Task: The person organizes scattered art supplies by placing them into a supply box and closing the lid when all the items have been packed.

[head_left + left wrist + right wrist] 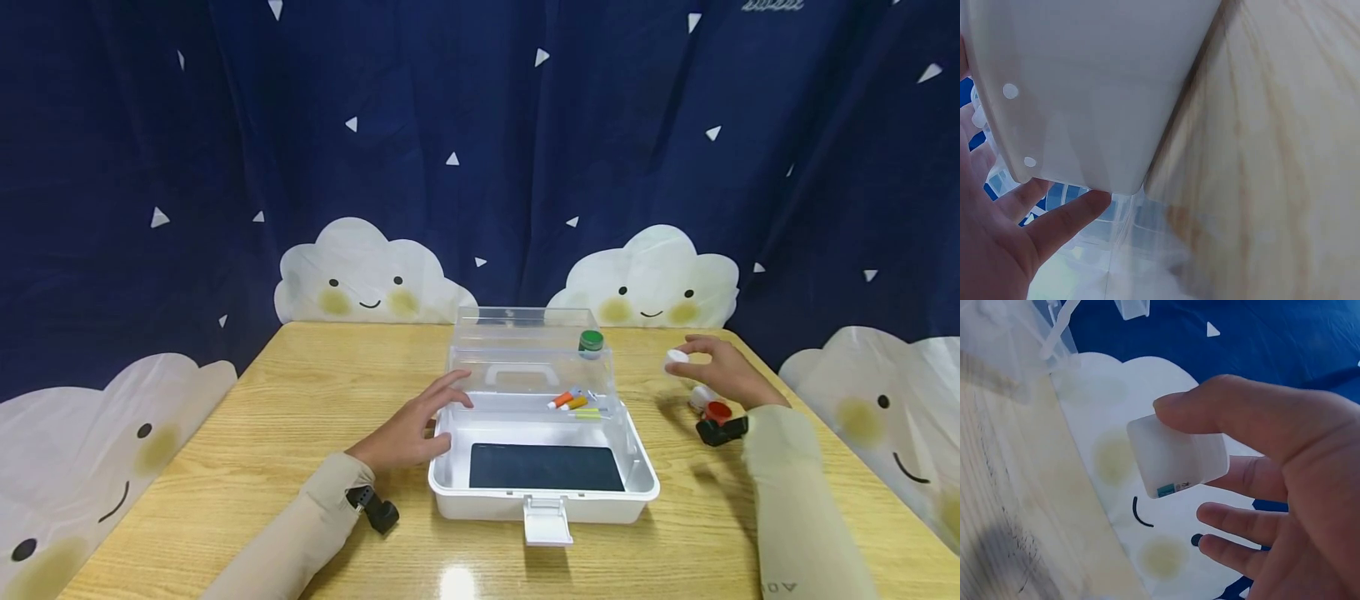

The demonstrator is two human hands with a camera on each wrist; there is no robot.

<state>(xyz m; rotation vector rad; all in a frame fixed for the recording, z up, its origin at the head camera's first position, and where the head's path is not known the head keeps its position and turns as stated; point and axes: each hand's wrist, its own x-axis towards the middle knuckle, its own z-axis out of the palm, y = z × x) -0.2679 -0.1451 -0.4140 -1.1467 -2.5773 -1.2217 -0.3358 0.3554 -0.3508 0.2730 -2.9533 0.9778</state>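
Note:
My right hand [722,367] pinches a small white lidded jar [1179,453] between thumb and fingers, raised over the table to the right of the box. In the right wrist view the jar is tilted, with a small label on its side. My left hand [408,425] rests at the left rim of a white box [546,507], fingers spread and loosely bent; in the left wrist view its fingertips are right at the box's edge. The clear lid and tiered trays [525,337] stand raised at the back. Inside the base lies a dark flat rectangle [546,467].
A green-lidded jar [591,342] and several small paint tubes [576,402] sit in the clear trays. On the table by my right wrist stand a white-lidded jar [702,397] and a red-lidded jar [717,412]. The box's front latch [547,523] hangs down. A dark blue curtain [480,125] hangs behind the table.

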